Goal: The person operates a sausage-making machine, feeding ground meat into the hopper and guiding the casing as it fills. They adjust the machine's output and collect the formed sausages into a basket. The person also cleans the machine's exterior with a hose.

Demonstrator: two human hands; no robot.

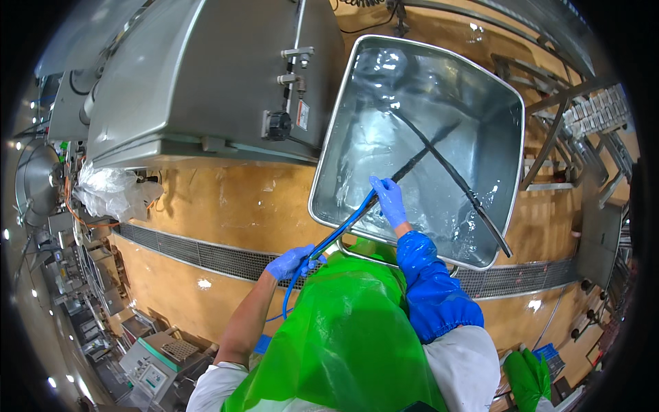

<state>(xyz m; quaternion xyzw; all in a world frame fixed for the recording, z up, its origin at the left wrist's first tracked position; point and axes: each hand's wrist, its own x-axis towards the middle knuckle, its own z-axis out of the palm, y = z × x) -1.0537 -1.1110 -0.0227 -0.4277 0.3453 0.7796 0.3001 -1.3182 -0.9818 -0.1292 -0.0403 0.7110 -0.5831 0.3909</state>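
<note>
A blue hose [341, 229] runs between my two gloved hands over the near left rim of a square steel tub [331, 137]. My left hand [291, 263] grips it outside the tub, close to my green apron [350, 323]. A loop of the hose hangs below that hand. My right hand [390, 201] is closed on the hose just inside the rim; the hose's tip is partly hidden by the fingers. In the tub a long dark rod [456, 180] leans out over the near right corner. Clear water seems to cover the bottom, with bright reflections and a dark line crossing the rod.
A large steel cabinet [171, 89] with a black knob [278, 126] stands left of the tub. A floor drain grate [199, 253] crosses the tan floor. Metal frames [549, 130] stand at the right. Clear plastic sheeting [113, 192] lies bunched at the left.
</note>
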